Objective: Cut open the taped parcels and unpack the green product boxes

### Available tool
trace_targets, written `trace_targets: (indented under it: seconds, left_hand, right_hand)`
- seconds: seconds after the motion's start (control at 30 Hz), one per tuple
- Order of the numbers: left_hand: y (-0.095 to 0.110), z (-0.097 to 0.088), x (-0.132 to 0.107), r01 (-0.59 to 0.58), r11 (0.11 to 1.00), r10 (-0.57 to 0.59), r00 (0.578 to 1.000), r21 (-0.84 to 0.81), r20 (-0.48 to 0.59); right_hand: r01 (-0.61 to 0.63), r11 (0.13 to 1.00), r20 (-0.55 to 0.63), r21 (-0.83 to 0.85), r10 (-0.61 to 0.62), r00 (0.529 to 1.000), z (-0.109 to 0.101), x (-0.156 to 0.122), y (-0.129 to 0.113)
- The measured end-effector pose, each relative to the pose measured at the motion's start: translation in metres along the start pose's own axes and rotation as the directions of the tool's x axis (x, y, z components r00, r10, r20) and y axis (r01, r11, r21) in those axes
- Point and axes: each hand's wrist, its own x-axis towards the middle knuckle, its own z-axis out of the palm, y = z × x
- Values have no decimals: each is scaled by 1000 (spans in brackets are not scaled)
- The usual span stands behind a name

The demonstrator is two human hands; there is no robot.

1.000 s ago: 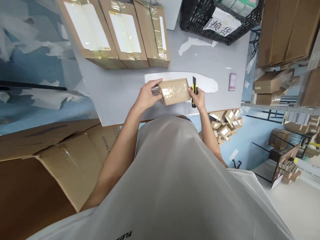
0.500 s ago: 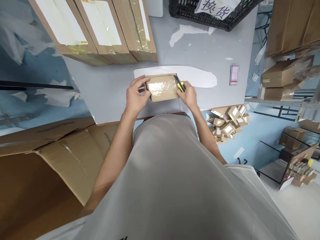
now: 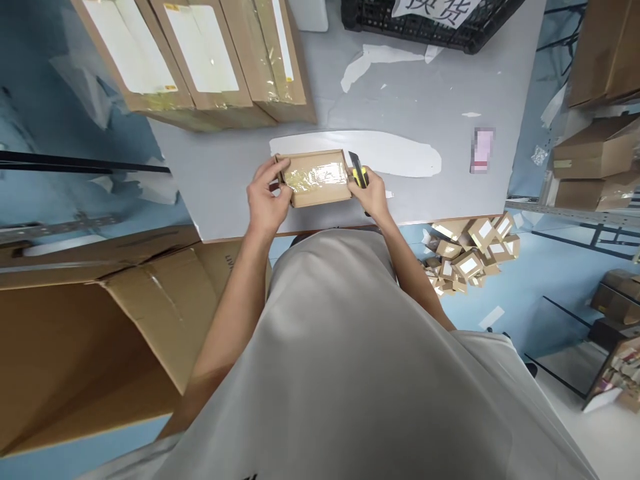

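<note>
A small cardboard box (image 3: 316, 179) with shiny clear tape across its top is held between my two hands above the grey table (image 3: 220, 173). My left hand (image 3: 269, 197) grips its left end, thumb and fingers at the edge. In my right hand (image 3: 371, 195) is a yellow and black utility knife (image 3: 359, 172), its dark end pointing up and away from me. The fingers of that hand also touch the box's right end. Behind the box lies a long white paper strip (image 3: 400, 153).
Three taped cartons (image 3: 200, 60) with white labels stand at the back left. At the back is a black plastic crate (image 3: 415, 30). A pink item (image 3: 483, 150) lies on the right. Below the table are a large open carton (image 3: 80, 360) and piled small boxes (image 3: 470, 257).
The box has shifted slightly left with my left hand. The knife has turned more upright and moved off the box's right edge.
</note>
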Motion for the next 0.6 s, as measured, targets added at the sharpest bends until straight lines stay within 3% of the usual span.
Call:
trace_targets:
  seconds: [0.27,0.4,0.5,0.6]
  left_hand:
    - [-13,4,-3,-20,998,24,997,60,-68]
    - [-13,7,-5,-38,996,45,996,82,-78]
    - [-12,10,-4,-48,995,57,993,85,-103]
    - [-13,9,-2,-54,995,64,991,83,-118]
  right_hand:
    - [147,947,100,-287,-123,987,-5,8,0]
    - [153,911,170,-384,-93,981,-6,5,-4]
    - [98,941,119,-323,-62,991,0,3,-2]
    - [36,995,70,-88,-30,997,2,4,13]
